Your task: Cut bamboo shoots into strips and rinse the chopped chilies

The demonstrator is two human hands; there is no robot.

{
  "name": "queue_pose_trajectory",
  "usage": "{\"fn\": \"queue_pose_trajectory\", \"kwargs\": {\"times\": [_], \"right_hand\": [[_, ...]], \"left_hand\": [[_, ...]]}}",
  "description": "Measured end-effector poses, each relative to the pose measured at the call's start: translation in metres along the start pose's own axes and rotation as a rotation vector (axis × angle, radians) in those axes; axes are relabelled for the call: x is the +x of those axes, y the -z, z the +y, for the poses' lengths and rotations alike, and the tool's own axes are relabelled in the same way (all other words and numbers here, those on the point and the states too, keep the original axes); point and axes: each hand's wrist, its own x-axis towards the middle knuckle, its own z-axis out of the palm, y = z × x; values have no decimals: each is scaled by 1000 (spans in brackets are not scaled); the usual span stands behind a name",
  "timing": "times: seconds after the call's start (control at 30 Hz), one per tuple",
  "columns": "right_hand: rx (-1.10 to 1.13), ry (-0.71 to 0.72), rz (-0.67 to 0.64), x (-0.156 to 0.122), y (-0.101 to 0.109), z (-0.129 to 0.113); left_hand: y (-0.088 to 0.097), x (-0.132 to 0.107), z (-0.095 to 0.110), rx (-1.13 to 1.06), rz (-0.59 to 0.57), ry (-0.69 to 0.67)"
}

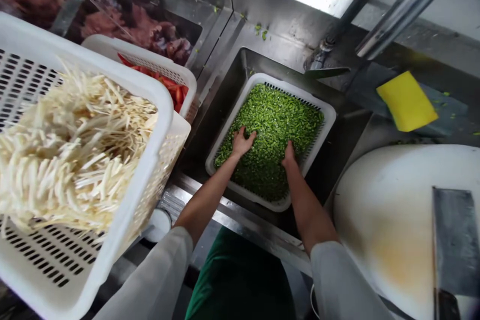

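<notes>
A white plastic basket (328, 112) sits in a metal sink (249, 57), filled with small chopped green vegetable pieces (275, 120). The front part of the greens looks darker and wet, as if under water. My left hand (243, 142) rests among the pieces at the basket's left side, thumb and fingers spread. On the other side, my right hand (289, 155) is partly sunk in the greens near the right rim; its visible digit is stretched out and the remaining fingers are hidden. Neither hand shows anything gripped.
At left stands a large white basket (148, 160) of pale shredded strips (67, 160). Behind it are a basket of red pepper pieces (176, 90) and raw meat (138, 30). A tap (318, 57), yellow sponge (407, 101), round white board (382, 210) and cleaver (455, 240) lie right.
</notes>
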Motion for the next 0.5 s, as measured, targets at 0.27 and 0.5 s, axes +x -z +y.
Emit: {"fn": "queue_pose_trajectory", "kwargs": {"times": [0.27, 0.5], "right_hand": [[278, 141, -129, -15, -16, -24], [13, 428, 88, -50, 34, -27]], "left_hand": [[-28, 6, 14, -566, -381, 219], [19, -7, 9, -173, -233, -340]]}}
